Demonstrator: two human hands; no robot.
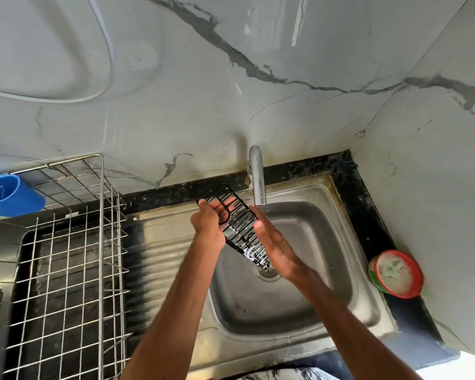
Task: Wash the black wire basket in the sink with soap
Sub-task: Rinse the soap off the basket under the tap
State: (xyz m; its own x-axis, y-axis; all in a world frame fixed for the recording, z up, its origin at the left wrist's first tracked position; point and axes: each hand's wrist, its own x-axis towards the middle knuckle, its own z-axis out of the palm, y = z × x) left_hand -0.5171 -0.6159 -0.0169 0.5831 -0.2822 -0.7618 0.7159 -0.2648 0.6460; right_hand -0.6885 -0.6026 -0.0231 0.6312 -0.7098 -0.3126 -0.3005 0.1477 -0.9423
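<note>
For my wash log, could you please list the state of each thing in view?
Basket: held tilted over the sink, glistening.
Left hand: grips the basket's upper end.
Right hand: fingers straight, flat against the basket.
Tap: flow too faint to tell.
Soap tub: uncovered, on the counter.

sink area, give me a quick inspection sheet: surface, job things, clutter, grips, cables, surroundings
surface: steel sink with ribbed drainboard, set in a black counter
job's things: black wire basket held tilted over the basin under the tap, foam on its lower end; red-rimmed soap tub on the counter, right
clutter: wire dish rack at left, blue holder at its back edge
grips: left hand grips the basket's upper end; right hand lies flat along its side, blurred
cables: white cord or hose looped on the wall
surroundings: marbled wall tiles
</note>
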